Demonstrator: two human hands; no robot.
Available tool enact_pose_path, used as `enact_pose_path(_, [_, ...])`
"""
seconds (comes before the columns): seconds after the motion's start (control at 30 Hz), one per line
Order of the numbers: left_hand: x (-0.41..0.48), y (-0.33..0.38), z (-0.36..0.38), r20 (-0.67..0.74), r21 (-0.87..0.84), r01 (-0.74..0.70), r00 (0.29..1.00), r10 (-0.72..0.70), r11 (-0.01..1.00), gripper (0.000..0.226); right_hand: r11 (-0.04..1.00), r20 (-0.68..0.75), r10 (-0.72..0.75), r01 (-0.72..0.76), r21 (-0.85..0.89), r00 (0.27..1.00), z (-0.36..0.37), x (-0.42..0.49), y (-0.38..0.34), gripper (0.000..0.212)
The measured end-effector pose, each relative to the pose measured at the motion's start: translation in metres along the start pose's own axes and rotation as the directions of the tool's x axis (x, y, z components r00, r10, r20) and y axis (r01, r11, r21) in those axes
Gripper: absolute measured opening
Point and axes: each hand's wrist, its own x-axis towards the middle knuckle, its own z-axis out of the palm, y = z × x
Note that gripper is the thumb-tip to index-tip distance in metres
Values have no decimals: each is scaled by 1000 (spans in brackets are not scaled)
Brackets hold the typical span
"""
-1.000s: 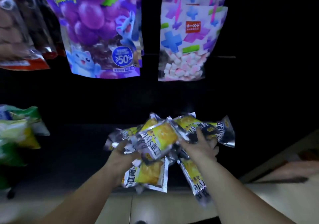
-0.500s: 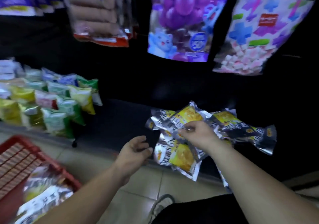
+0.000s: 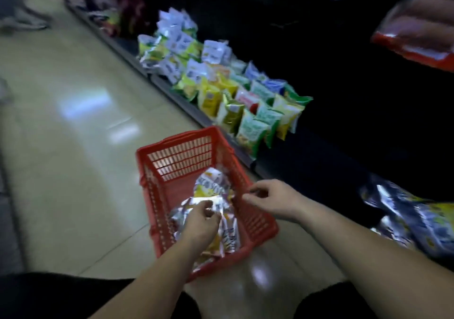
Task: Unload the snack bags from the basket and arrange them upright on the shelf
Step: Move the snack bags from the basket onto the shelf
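A red plastic basket (image 3: 177, 156) stands on the tiled floor beside the low dark shelf. Several silver-and-yellow snack bags (image 3: 211, 186) lie in it. My left hand (image 3: 200, 223) reaches into the basket, its fingers curled round the edge of the top bag. Over the basket's right rim hovers my right hand (image 3: 270, 202), fingers loosely curled and holding nothing. More silver-and-yellow bags (image 3: 417, 220) lie in a loose heap on the shelf at the right, not upright.
Rows of green, yellow and white snack bags (image 3: 245, 102) stand along the low shelf past the basket. A red-edged packet (image 3: 415, 38) hangs at upper right. A person's feet (image 3: 22, 21) show on the floor at far left.
My view has swung left and down from the shelf to the basket. My right hand let go of the bags on the shelf. My left hand went into the basket and took hold of a bag.
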Motion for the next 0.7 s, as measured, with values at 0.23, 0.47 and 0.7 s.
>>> enact_pose_path(0.23, [-7, -66, -34, -5, -14, 123, 992, -123, 992, 55, 945, 356, 86, 37, -325, 930, 66, 51, -33, 79])
enact_pose_path(0.47, [16, -78, -36, 20, 44, 152, 988, -153, 987, 64, 938, 370, 138, -2, -346, 919, 67, 107, -27, 73])
enact_pose_path(0.7, [107, -76, -27, -52, 174, 115, 993, -108, 978, 78, 937, 249, -85, 162, -309, 965, 83, 222, -41, 68])
